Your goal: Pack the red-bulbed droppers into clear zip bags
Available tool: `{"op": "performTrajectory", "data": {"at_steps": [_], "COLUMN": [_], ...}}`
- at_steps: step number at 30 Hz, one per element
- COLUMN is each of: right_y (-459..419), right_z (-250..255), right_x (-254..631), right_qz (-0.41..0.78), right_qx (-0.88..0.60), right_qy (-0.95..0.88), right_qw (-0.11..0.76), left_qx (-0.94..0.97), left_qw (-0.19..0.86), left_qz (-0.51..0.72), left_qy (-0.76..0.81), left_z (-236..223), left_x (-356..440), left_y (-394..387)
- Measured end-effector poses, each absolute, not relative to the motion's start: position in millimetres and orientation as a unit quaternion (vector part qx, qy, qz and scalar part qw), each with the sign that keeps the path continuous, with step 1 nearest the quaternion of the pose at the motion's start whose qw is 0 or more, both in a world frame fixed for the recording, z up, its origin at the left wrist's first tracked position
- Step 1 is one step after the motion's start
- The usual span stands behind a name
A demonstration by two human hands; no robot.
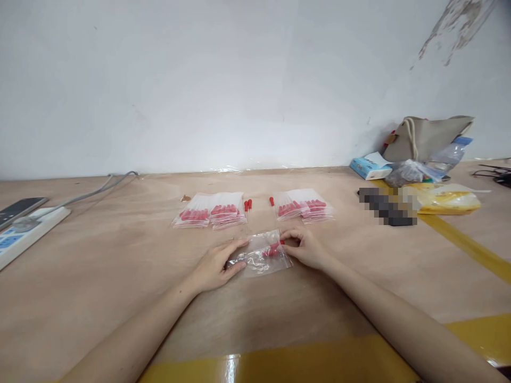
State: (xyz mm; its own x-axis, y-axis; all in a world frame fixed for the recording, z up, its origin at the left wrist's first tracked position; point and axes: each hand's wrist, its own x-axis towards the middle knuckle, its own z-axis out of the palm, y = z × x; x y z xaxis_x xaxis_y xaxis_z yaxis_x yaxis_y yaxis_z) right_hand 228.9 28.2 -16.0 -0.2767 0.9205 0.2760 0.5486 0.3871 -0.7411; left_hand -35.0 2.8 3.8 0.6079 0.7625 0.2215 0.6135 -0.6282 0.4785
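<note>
A clear plastic bag [261,255] with small red pieces inside lies flat on the wooden table [120,276]. My left hand [215,264] rests on the bag's left end, fingers stretched along its edge and thumb under it. My right hand [305,247] pinches the bag's right edge, fingers curled by the red pieces. Behind the bag lie a left stack of filled bags [211,211], a right stack of filled bags [304,206], and three loose red-tipped pieces [248,205] between them.
A white power strip [24,231] and a phone [18,208] sit at the far left, with a grey cable [99,189]. At the back right stand a beige bag [427,135], a tissue pack [369,167] and yellow packaging [447,199]. Yellow tape [279,364] marks the front edge.
</note>
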Motion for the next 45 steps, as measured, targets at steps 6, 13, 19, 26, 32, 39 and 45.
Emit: {"op": "performTrajectory", "data": {"at_steps": [6,13,19,26,32,39,45], "right_y": [31,25,27,80,129,130,84], "right_z": [-25,-23,-4,39,29,27,23], "right_x": [222,219,226,195,162,160,218], "right_qz": [0.241,0.208,0.182,0.055,0.101,0.112,0.180], "right_qx": [-0.485,-0.532,-0.487,-0.624,-0.728,-0.716,-0.510], "right_qy": [-0.747,-0.741,-0.777,-0.748,-0.665,-0.652,-0.590], "right_qw": [0.386,0.354,0.355,0.220,0.131,0.225,0.599], "left_qx": [0.881,0.885,0.898,0.903,0.911,0.916,0.914], "left_qw": [0.180,0.174,0.160,0.158,0.137,0.117,0.116], "left_qz": [0.211,0.210,0.207,0.193,0.145,0.141,0.136], "left_qy": [0.384,0.377,0.355,0.350,0.360,0.358,0.363], "left_z": [4,5,5,3,3,-3,-1], "left_x": [-34,-34,-34,-35,-35,-36,-36], "left_y": [3,2,3,4,3,4,5]}}
